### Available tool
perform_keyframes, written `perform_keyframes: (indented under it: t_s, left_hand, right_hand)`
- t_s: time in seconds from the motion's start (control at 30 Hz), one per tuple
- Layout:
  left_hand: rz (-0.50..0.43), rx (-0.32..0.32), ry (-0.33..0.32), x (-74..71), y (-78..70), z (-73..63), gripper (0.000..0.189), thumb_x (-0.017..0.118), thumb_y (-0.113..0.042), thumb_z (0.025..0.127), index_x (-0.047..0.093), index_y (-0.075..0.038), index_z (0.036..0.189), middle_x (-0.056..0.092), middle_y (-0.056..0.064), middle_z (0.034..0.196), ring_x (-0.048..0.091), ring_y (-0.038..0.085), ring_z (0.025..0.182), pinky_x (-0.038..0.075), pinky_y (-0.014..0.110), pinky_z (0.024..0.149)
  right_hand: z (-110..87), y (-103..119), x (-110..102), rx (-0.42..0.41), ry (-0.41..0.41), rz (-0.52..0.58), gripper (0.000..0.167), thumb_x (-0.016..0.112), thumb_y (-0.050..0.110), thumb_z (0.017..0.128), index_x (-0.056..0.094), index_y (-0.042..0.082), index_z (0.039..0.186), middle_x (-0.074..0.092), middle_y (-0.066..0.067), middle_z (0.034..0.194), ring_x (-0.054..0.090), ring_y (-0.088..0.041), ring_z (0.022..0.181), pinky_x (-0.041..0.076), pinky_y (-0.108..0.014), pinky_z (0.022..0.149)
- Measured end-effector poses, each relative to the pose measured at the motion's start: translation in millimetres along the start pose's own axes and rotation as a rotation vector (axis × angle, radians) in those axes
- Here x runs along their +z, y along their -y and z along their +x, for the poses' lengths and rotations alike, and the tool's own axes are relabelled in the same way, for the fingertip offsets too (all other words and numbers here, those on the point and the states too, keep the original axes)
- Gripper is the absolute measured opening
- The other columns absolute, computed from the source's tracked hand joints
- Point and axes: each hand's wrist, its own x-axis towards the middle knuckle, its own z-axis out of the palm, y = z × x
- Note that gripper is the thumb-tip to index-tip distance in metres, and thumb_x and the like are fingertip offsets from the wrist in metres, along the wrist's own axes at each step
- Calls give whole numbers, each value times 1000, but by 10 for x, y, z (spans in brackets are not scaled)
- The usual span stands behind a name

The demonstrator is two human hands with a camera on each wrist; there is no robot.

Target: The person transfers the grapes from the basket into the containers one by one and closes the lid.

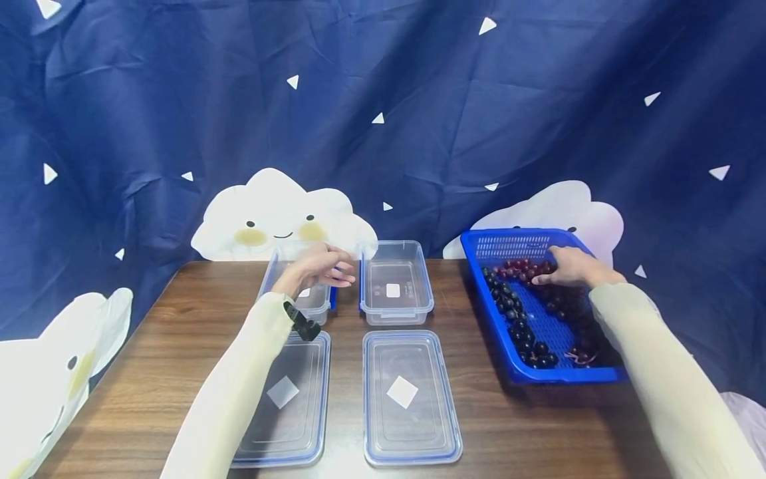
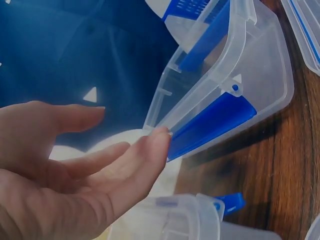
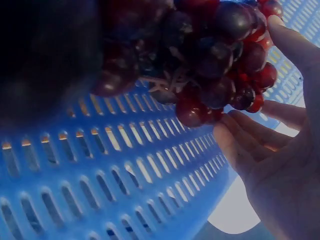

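Take the gap between boxes and lids as your clock's centre, with twelve away from you. Your right hand [image 1: 571,266] is down in the basket [image 1: 565,376] at three o'clock, thumb and fingers spread to either side of the red grapes [image 1: 520,269], probably so that the bunch is cradled rather than squeezed; you can't tell from these views whether they bear its weight. That bunch lies toward the basket's twelve, and black grapes [image 1: 519,326] run down its nine o'clock side (more fruit at three is partly hidden by your sleeve). Your left hand [image 1: 320,269] holds nothing: its fingers are loosely bent, thumb well apart, over the left box [image 1: 311,314] at ten, fingertips close to the right box [image 1: 397,311] at one. Whether one fingertip touches that box's blue latch [image 2: 215,122], you can't tell. Both boxes stand uncovered, seemingly so either can take something from above, while the left lid [image 1: 287,419] at about eight and the right lid [image 1: 413,412] at five lie flat on the table [image 1: 345,412], each nearer you than its box, likely to keep the pairs matched.
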Motion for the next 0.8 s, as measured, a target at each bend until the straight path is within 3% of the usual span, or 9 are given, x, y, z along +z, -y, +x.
perform_keyframes:
  t_s: [0.1, 0.3, 0.57, 0.67, 0.8]
  left_hand:
    - [3, -18, 7, 66, -6, 48, 45, 56, -13, 105, 53, 5, 147, 65, 26, 128, 73, 40, 115, 63, 42, 97]
    - [15, -21, 20, 163, 5, 145, 43, 53, -8, 104, 54, 10, 144, 60, 19, 113, 72, 27, 92, 61, 45, 101]
    - [39, -25, 11, 228, 90, 241, 37, 51, -4, 104, 51, 12, 138, 58, 10, 101, 66, 18, 80, 65, 37, 92]
    - [31, -23, 3, 267, 93, 264, 30, 53, -1, 104, 52, 9, 132, 59, 10, 103, 64, 17, 79, 64, 37, 94]
    - [20, -34, -6, 310, 102, 284, 34, 54, 4, 101, 49, 7, 135, 60, 13, 110, 63, 17, 79, 65, 32, 87]
  right_hand:
    - [-8, -22, 40, 5, 3, 14, 99, 74, 48, 96, 29, -21, 151, 36, -50, 149, 34, -69, 139, 32, -79, 112]
    - [32, -12, 95, 8, 5, 54, 99, 74, 53, 94, 32, -16, 152, 42, -46, 148, 39, -68, 137, 35, -80, 109]
    - [82, 8, 96, 13, 41, 50, 102, 75, 55, 92, 33, -15, 152, 43, -45, 148, 42, -66, 135, 37, -79, 108]
    - [93, 12, 88, 16, 48, 51, 98, 76, 54, 92, 37, -16, 149, 49, -43, 143, 48, -64, 130, 40, -78, 107]
    - [102, 29, 98, 34, 74, 56, 105, 77, 56, 91, 33, -17, 152, 44, -46, 147, 43, -66, 134, 37, -79, 108]
